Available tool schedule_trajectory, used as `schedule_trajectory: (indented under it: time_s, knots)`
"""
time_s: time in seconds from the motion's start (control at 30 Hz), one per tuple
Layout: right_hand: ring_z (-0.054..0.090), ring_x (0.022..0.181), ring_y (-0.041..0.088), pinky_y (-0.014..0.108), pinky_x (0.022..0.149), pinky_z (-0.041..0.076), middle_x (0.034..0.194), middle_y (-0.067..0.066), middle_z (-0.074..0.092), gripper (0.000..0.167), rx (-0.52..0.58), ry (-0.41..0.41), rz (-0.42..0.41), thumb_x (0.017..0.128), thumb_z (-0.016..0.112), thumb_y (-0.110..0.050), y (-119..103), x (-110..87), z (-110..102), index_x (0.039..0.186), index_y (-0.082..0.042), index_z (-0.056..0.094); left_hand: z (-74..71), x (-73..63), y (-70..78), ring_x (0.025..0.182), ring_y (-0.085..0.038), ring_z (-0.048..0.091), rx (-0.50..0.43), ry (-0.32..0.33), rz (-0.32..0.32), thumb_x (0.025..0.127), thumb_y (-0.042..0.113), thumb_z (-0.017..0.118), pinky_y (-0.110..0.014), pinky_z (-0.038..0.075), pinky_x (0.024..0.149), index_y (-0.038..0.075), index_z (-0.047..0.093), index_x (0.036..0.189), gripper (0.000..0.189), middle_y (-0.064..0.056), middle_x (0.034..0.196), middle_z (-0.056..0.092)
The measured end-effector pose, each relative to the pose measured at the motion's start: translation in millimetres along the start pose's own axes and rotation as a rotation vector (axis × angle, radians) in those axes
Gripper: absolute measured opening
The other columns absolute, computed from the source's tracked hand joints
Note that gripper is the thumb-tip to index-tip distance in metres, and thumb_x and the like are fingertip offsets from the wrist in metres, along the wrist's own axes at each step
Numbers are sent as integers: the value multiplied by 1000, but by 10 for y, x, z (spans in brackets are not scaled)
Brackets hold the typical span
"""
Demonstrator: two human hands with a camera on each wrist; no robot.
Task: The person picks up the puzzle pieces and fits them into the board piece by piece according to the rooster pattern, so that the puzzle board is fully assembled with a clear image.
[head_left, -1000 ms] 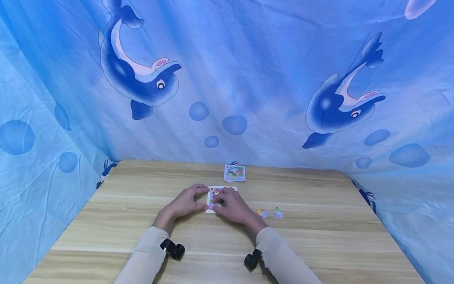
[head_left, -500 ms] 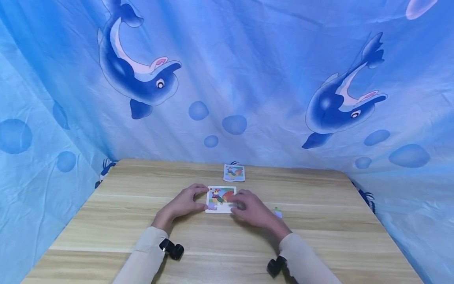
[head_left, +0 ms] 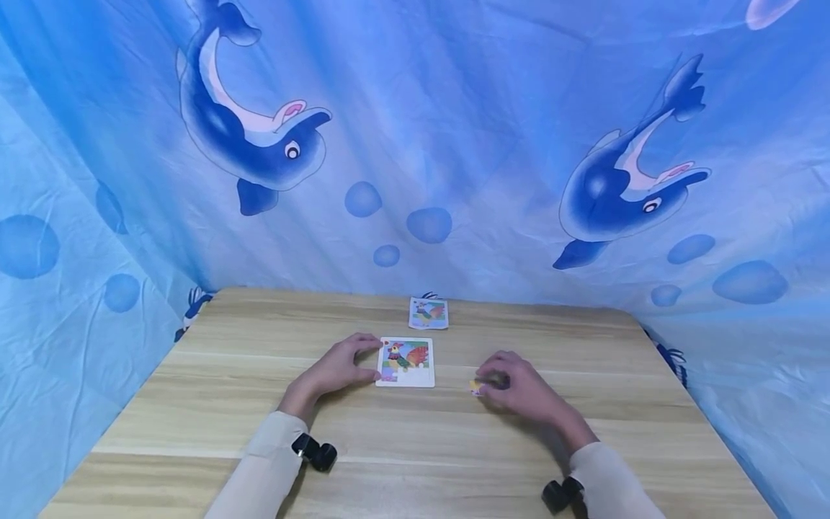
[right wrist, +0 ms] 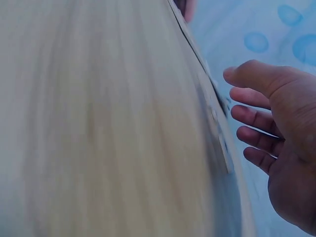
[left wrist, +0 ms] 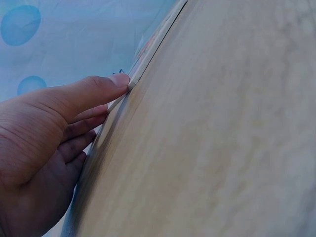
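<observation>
On the table lies a jigsaw puzzle board point(head_left: 424, 378) with a white rim, showing a colourful rooster; a white gap shows at its lower right. My left hand point(head_left: 340, 366) rests at the board's left side, thumb and fingertips touching its edge. In the left wrist view the thumb point(left wrist: 96, 91) lies extended against the board's corner. My right hand point(head_left: 521, 389) is over the table to the right, its fingertips close by a small yellow and purple puzzle piece point(head_left: 476, 388). The right wrist view shows its fingers point(right wrist: 249, 117) spread apart, with nothing between them.
Behind the board lies a square picture card point(head_left: 429, 314) with a similar rooster. The wooden table point(head_left: 363, 454) ends at a blue curtain point(head_left: 480, 180) printed with dolphins, which also hangs along both sides.
My right hand has moved from over the board to the right, down to the loose pieces, and now hides one of them. My left hand has stayed at the board's left edge.
</observation>
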State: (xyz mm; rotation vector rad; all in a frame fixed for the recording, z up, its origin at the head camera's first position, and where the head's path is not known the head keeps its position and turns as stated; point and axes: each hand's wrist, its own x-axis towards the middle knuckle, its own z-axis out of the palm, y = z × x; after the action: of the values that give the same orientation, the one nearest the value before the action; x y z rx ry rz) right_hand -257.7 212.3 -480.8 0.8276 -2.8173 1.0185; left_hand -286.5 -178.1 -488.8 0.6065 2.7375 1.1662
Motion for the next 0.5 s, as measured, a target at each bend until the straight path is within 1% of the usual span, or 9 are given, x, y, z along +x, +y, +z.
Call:
schedule_trajectory:
  time_s: [0.17, 0.4, 0.5]
  knots:
    - [60, 111, 16, 38, 97, 54, 117, -6, 66, 24, -21, -18, 7, 86, 82, -24, 107, -62, -22, 109, -23, 77, -4, -3, 1, 146, -39, 46, -9, 3, -13, 88, 26, 82, -57, 39, 121, 8, 58, 147, 65, -14, 155, 50]
    - [61, 112, 21, 38, 95, 56, 119, 1, 67, 25, -59, 14, -48, 84, 83, -20, 172, -87, 29, 109, -19, 77, 1, -12, 6, 146, -39, 45, -23, -4, -22, 89, 27, 82, -57, 39, 121, 8, 57, 147, 66, -14, 156, 48]
    - [61, 112, 20, 37, 94, 56, 119, -1, 66, 24, -65, 27, -50, 84, 84, -19, 181, -90, 45, 107, -20, 78, 3, -11, 12, 146, -39, 45, -27, -4, -22, 89, 27, 81, -57, 39, 121, 9, 57, 147, 65, -14, 156, 49]
